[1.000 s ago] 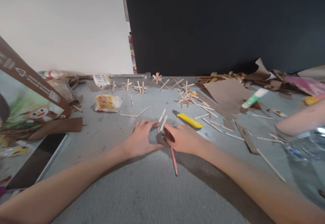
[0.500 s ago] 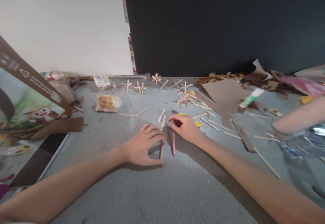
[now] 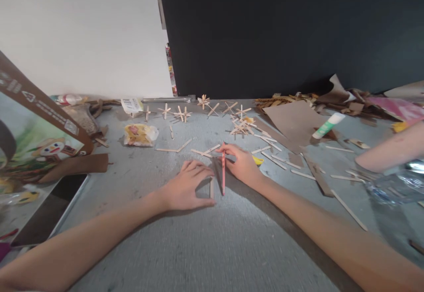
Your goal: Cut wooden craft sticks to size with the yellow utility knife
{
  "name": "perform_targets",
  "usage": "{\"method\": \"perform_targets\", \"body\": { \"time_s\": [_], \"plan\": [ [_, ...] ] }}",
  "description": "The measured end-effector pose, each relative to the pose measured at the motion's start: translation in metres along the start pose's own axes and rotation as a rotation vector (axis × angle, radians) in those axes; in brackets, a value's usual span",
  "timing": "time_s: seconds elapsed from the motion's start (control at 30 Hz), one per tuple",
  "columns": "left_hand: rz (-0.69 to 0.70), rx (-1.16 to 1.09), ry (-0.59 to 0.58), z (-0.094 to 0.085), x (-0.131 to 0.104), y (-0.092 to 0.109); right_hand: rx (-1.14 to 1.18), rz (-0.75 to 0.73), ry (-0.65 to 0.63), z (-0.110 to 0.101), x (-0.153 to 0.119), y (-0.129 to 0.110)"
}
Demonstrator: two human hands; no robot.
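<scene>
Left of the pink pencil (image 3: 223, 175), the left hand (image 3: 185, 187) curves, its fingers well apart from the thumb around a short strip (image 3: 212, 187); whether it grips the strip, I cannot tell. Just right of the pencil, the right hand (image 3: 244, 166) has its fingers closed on the pencil's far end. Beyond the pencil, slightly left, two wooden sticks (image 3: 199, 152) meet on the tabletop (image 3: 198, 256). A yellow packet (image 3: 140, 135) lies farther left of it; well beyond it sits a stick star (image 3: 203, 101).
</scene>
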State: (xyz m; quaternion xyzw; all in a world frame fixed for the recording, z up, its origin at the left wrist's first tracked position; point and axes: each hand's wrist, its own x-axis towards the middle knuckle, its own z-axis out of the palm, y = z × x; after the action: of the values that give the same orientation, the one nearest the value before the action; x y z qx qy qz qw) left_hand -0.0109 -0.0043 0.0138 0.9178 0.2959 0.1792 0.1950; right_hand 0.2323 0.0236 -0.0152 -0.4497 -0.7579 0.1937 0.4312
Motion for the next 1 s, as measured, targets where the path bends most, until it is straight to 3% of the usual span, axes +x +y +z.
{"method": "perform_targets", "body": {
  "time_s": [0.1,0.23,0.4,0.8,1.0],
  "plan": [
    [-0.193,0.014,0.074,0.004,0.002,-0.006,0.066,0.090,0.063,-0.003,-0.003,-0.008],
    [-0.330,0.006,0.116,0.004,0.006,-0.009,0.258,0.048,-0.050,-0.004,-0.010,-0.018],
    [-0.342,-0.014,0.100,0.002,0.007,-0.006,0.537,0.184,-0.314,-0.001,-0.011,-0.015],
    [-0.374,-0.060,0.103,0.002,0.005,-0.011,0.685,0.286,-0.438,-0.001,-0.006,-0.008],
    [-0.285,-0.066,0.190,0.002,0.005,-0.014,0.680,0.297,-0.413,-0.002,-0.004,-0.009]
  ]
}}
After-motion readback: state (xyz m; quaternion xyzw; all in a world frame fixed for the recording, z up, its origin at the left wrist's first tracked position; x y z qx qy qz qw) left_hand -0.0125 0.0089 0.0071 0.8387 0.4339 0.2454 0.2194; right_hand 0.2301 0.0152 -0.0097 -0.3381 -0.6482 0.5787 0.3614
